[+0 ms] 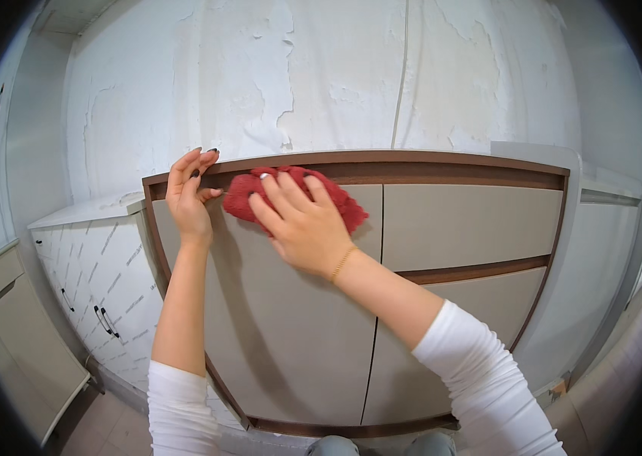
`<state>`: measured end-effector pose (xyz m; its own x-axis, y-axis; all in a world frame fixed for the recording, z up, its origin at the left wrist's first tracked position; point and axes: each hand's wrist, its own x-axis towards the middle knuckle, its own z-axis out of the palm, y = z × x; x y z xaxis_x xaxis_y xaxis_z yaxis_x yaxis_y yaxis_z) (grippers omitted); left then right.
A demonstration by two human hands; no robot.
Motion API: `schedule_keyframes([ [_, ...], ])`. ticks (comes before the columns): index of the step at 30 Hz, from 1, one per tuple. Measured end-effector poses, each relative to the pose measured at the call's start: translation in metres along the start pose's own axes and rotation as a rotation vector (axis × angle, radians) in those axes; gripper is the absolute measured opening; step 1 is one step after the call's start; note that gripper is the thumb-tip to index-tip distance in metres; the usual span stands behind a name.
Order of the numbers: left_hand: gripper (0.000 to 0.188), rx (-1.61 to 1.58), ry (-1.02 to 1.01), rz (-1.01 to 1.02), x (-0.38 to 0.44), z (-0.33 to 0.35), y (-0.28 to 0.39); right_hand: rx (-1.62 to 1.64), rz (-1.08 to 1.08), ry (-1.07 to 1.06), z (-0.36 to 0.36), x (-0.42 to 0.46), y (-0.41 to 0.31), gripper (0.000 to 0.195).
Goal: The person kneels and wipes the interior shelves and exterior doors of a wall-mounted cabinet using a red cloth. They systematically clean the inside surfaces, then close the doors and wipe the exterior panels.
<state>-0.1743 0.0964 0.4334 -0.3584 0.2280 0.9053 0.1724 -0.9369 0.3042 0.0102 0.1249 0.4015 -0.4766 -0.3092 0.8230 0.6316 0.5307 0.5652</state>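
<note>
Under the spread fingers of my right hand (307, 225) a bunched red cloth (245, 196) is pressed to the upper part of a beige cabinet door (298, 330). The cloth overlaps the dark recess just above the door. My left hand (189, 199) is at the cabinet's upper left corner, palm turned in and fingers apart and slightly bent. No object shows in it; whether it touches the brown wooden frame (463, 161) is unclear. Right of the door are an upper drawer front (475, 222) and a lower panel (463, 342).
Peeling white paint covers the wall (344, 74) behind, where a thin cable (401, 74) runs down. At left stands a white cabinet (93, 268) with printed film and black handles. A grey panel (594, 256) flanks the right side. My knees (332, 446) show at the bottom.
</note>
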Motion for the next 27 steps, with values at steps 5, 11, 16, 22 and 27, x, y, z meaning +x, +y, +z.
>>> schedule_keyframes([
  [5,0.037,0.023,0.013,-0.038,0.000,0.001,0.002,0.023,-0.104,-0.050,-0.008,-0.007,0.018,0.048],
  [11,0.037,0.055,0.057,-0.023,-0.001,0.004,0.005,-0.079,-0.107,-0.061,-0.084,-0.073,0.097,0.045],
  [16,0.037,0.021,0.066,-0.006,-0.004,0.010,0.003,-0.234,0.004,-0.134,-0.156,-0.147,0.173,0.051],
  [22,0.037,0.012,0.073,0.021,-0.003,0.008,-0.003,-0.299,0.203,-0.052,-0.173,-0.158,0.177,0.049],
  [27,0.036,0.036,0.080,0.087,-0.004,0.008,-0.011,-0.228,0.216,0.002,-0.128,-0.118,0.133,0.040],
])
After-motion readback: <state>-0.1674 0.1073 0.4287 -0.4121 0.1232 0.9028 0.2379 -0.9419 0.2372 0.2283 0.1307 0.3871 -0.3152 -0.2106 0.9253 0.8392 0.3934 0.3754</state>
